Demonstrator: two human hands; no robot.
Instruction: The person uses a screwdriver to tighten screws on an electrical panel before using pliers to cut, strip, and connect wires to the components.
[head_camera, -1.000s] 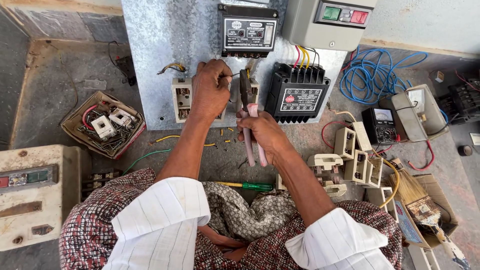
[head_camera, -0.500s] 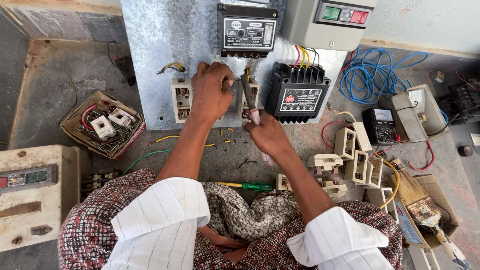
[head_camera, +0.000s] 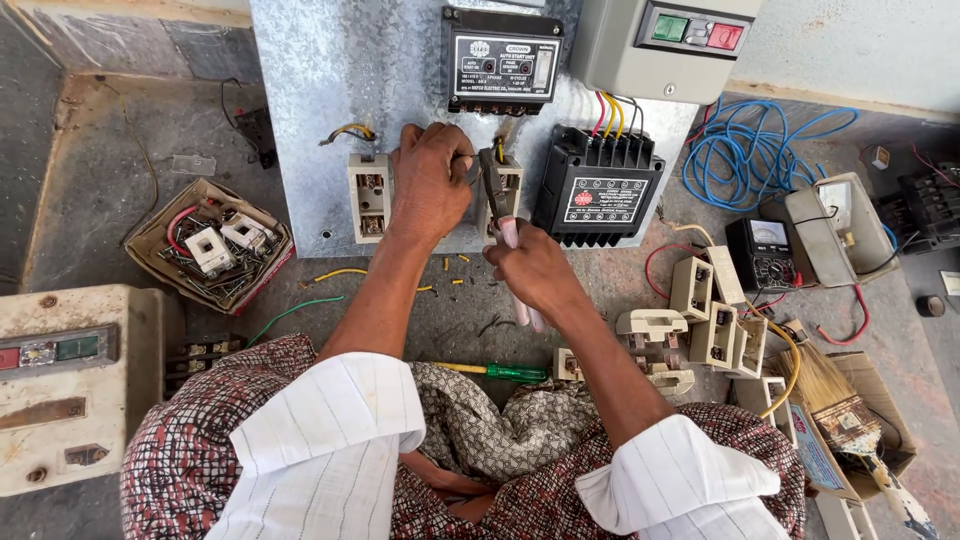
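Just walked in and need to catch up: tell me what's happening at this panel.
A person sits facing a metal panel propped upright, fitted with black control units and cream fuse holders. The left hand presses on a fuse holder area of the panel, while the right hand has pliers in its grip, their tip at the panel beside the left hand. A green screwdriver lies on the floor near the knees.

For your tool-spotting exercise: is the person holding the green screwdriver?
No, the screwdriver lies on the floor; the right hand holds pliers.
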